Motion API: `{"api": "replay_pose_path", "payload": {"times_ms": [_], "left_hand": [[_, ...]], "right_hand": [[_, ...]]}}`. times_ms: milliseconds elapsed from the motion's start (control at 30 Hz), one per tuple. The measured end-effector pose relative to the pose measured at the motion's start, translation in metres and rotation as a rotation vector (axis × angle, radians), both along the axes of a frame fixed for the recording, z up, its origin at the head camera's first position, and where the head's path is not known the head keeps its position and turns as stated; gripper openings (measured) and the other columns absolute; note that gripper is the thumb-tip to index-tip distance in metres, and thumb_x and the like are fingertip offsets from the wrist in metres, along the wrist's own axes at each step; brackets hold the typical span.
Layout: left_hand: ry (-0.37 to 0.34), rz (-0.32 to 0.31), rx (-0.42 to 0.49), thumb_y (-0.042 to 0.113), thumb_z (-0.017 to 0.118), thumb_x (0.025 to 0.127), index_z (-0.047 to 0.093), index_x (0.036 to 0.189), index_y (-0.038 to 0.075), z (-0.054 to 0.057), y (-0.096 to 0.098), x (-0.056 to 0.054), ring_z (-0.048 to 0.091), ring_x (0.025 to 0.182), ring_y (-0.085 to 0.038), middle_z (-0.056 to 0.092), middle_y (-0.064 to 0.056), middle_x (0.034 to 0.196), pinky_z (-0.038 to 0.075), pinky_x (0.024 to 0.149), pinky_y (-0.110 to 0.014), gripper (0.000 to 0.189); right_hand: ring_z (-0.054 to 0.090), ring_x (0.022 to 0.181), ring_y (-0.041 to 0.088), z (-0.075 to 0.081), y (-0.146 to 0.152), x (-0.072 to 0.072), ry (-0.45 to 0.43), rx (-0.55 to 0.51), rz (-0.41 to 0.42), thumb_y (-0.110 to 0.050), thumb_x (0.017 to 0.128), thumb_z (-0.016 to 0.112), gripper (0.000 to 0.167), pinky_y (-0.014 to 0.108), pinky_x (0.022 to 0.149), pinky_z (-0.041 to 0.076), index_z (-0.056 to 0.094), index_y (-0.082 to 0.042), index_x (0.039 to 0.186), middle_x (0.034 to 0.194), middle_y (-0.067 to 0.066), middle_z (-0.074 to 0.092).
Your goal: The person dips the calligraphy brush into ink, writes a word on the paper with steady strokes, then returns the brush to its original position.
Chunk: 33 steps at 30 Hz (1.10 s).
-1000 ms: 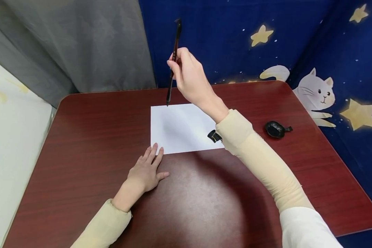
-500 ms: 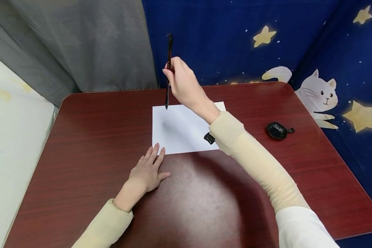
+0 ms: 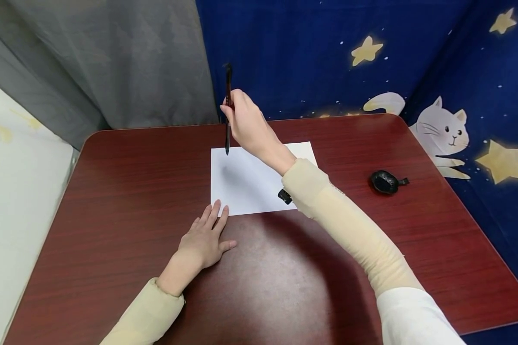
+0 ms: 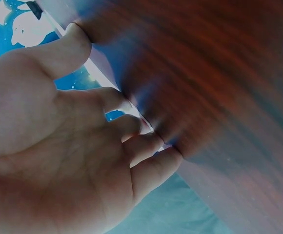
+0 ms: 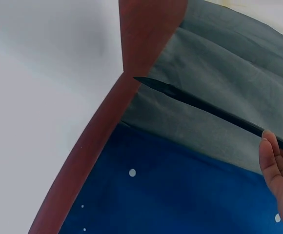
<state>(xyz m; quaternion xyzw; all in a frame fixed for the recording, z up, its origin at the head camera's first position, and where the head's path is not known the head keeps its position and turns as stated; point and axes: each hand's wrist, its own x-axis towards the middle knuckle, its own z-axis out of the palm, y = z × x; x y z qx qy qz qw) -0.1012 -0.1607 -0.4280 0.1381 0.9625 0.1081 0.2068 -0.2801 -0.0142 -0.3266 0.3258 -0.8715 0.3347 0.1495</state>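
Note:
My right hand [image 3: 250,124] pinches a dark calligraphy brush [image 3: 228,81] near the middle of its handle. The brush stands almost upright, its pointed black tip over the upper left part of a white sheet of paper [image 3: 259,179]. In the right wrist view the brush tip [image 5: 151,83] appears apart from the paper [image 5: 44,97]. No marks show on the visible part of the sheet. With fingers spread, my left hand [image 3: 200,242] rests flat on the table, fingertips at the paper's lower left corner. The left wrist view shows the palm [image 4: 58,141] and fingertips against the tabletop.
A small black dish [image 3: 385,182] with a short handle stands on the right side of the red-brown table [image 3: 134,191]. Behind the table hang a grey curtain [image 3: 155,62] and a blue one [image 3: 285,52] with stars and a cat. A white surface [image 3: 17,191] borders the left.
My right hand has moved left and down with the brush, which has become more upright. Its tip now hangs a little lower over the sheet. My left hand has stayed in place.

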Motion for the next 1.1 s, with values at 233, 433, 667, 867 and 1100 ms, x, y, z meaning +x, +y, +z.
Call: {"api": "replay_pose_path", "payload": {"times_ms": [233,433,667,867,1100], "left_hand": [[-0.008,0.010,0.006,0.040,0.054,0.104,0.015,0.162,0.003,0.000,0.000,-0.001,0.007,0.154,-0.036,0.002,-0.018,0.168,0.018,0.122,-0.053,0.078],[-0.016,0.010,-0.004,0.041,0.054,0.104,0.014,0.162,0.004,-0.001,0.000,-0.001,0.005,0.154,-0.035,0.001,-0.017,0.169,0.017,0.122,-0.053,0.079],[-0.016,0.011,-0.002,0.041,0.054,0.104,0.014,0.162,0.004,-0.003,-0.001,-0.002,0.005,0.154,-0.035,0.001,-0.016,0.169,0.017,0.122,-0.053,0.079],[-0.016,0.008,-0.002,0.041,0.054,0.104,0.014,0.162,0.004,-0.002,-0.001,-0.001,0.006,0.154,-0.035,0.001,-0.017,0.169,0.017,0.122,-0.054,0.079],[-0.018,0.005,-0.010,0.041,0.054,0.104,0.014,0.162,0.004,-0.001,-0.001,-0.002,0.006,0.154,-0.035,0.001,-0.017,0.168,0.017,0.122,-0.053,0.080]], "right_hand": [[0.051,0.085,0.020,-0.008,-0.007,-0.002,0.004,0.015,0.005,-0.015,0.109,0.046,0.023,0.024,0.071,0.047,0.053,0.005,0.115,0.100,0.015,0.054],[0.051,0.087,0.020,-0.014,-0.009,-0.003,0.001,0.029,0.001,-0.016,0.109,0.045,0.023,0.024,0.072,0.046,0.053,0.005,0.115,0.101,0.015,0.054],[0.051,0.088,0.020,-0.021,-0.012,-0.005,-0.013,0.028,0.002,-0.015,0.109,0.046,0.022,0.023,0.073,0.048,0.052,0.004,0.116,0.102,0.014,0.054],[0.052,0.089,0.020,-0.027,-0.014,-0.004,-0.019,0.040,0.006,-0.015,0.109,0.045,0.021,0.022,0.075,0.048,0.052,0.004,0.115,0.103,0.014,0.053],[0.052,0.089,0.020,-0.031,-0.015,-0.005,-0.028,0.040,0.004,-0.015,0.109,0.045,0.021,0.021,0.075,0.049,0.051,0.004,0.116,0.104,0.014,0.053]]}}
